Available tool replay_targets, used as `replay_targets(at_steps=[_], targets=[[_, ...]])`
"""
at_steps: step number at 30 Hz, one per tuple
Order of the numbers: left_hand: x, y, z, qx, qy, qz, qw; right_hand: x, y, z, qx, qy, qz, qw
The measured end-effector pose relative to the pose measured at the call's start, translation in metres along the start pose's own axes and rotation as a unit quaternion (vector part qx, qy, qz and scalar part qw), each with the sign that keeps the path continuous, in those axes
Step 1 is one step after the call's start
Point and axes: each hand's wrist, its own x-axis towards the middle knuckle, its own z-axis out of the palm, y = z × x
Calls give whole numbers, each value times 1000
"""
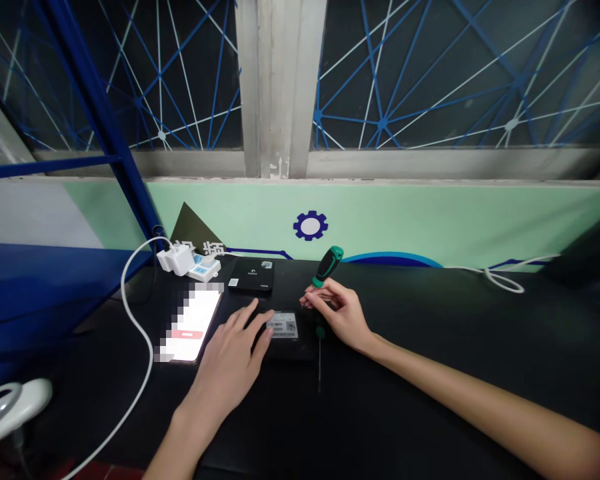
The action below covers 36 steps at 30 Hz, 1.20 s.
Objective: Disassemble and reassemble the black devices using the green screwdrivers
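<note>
My right hand (341, 312) is closed on a screwdriver (328, 265) with a green and black handle, which leans with its handle up and to the right. Its tip is down by the far right corner of a flat black box, and whether it touches cannot be made out. The black box (300, 352) lies on the table with a white printed label (283, 325) facing up. My left hand (240, 350) lies over the box's left side, fingers stretched out and apart. Just right of the box lies a second screwdriver (320, 357), its thin shaft pointing toward me.
Another black box (251, 275) sits behind, near the wall. To the left are a lit phone (193, 327), a power strip with a white charger (180, 259) and a looping white cable (147, 327). A white rounded device (17, 407) stands at the left front of the black table (455, 320).
</note>
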Motion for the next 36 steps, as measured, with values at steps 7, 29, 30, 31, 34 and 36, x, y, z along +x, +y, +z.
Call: replay_targets(at_steps=[7,29,30,31,34,36], targets=[[0,-1,-1,15,-23,-2,1000,1,-2,0,-10,-13,0,1000],[-1,-5,0,38,56,1,998,2,2,1,-20,2,-8,1000],[-1,-5,1,35,54,-4,998,2,3,1,-18,2,-10,1000],[-1,-4,1,32,52,-10,998,2,4,1,-17,1,-11,1000],[-2,-4,4,30,51,-17,998,1,5,0,-18,3,-10,1000],[-2,-4,5,37,51,-12,998,1,5,1,-14,8,-5,1000]])
